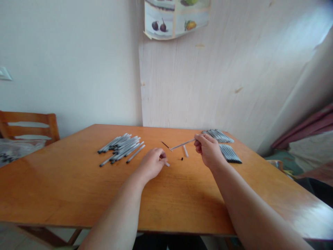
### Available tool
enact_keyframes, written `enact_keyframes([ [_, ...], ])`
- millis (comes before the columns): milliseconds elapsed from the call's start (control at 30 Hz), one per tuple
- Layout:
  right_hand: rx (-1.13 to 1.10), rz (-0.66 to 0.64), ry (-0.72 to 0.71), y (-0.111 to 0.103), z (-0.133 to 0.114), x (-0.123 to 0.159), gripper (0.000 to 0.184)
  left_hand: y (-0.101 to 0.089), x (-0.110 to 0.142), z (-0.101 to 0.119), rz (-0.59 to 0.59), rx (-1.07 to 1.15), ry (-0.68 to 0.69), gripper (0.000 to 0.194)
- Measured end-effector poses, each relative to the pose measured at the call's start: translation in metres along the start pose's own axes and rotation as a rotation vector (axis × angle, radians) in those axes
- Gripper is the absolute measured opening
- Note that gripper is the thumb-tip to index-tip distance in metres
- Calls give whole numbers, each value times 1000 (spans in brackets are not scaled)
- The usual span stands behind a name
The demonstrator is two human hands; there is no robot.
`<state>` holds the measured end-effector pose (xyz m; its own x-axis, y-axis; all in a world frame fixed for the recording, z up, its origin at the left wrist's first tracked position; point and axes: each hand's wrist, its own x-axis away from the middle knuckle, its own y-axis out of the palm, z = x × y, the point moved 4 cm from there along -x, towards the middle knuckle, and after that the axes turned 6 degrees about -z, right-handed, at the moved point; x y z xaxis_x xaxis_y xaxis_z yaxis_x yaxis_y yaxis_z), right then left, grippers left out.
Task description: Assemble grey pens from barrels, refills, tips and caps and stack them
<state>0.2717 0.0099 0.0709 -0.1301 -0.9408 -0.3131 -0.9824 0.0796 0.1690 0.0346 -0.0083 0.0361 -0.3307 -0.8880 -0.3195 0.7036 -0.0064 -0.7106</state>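
Note:
My right hand (206, 147) pinches one end of a slim, greyish pen tube (183, 143), which slants down to the left with its pale tip close to the tabletop. My left hand (155, 161) is curled just above the table; a short whitish pen cap (167, 164) shows at its fingertips. Between the hands lie a thin dark stick (165, 144), like a refill, a whitish tubular piece (185, 151) and a tiny black plug (182, 159). The dark stick's lower end is near the tube's tip; I cannot tell whether they touch.
A loose pile of grey pens (122, 147) with black ends lies left on the wooden table (182, 194). Two neat rows of pens, the far row (218, 135) and the near row (229, 153), lie beyond my right hand. A wooden chair (28, 126) stands at the left.

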Motion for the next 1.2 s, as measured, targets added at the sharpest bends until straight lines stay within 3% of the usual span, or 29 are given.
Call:
enact_keyframes([
  [200,-65,-117,19,16,-3,8,23,-18,-3,-15,343,543,-200,24],
  [333,-37,-203,5,30,-10,19,19,-20,-3,-27,422,906,-337,24],
  [500,66,-262,-33,43,-11,29,16,-20,-2,-30,454,1184,-377,25],
  [967,215,-262,-56,48,-1,31,19,-16,-2,-28,452,1263,-404,20],
  [1200,329,-324,-85,55,0,36,18,-14,-3,-31,447,1251,-416,19],
])
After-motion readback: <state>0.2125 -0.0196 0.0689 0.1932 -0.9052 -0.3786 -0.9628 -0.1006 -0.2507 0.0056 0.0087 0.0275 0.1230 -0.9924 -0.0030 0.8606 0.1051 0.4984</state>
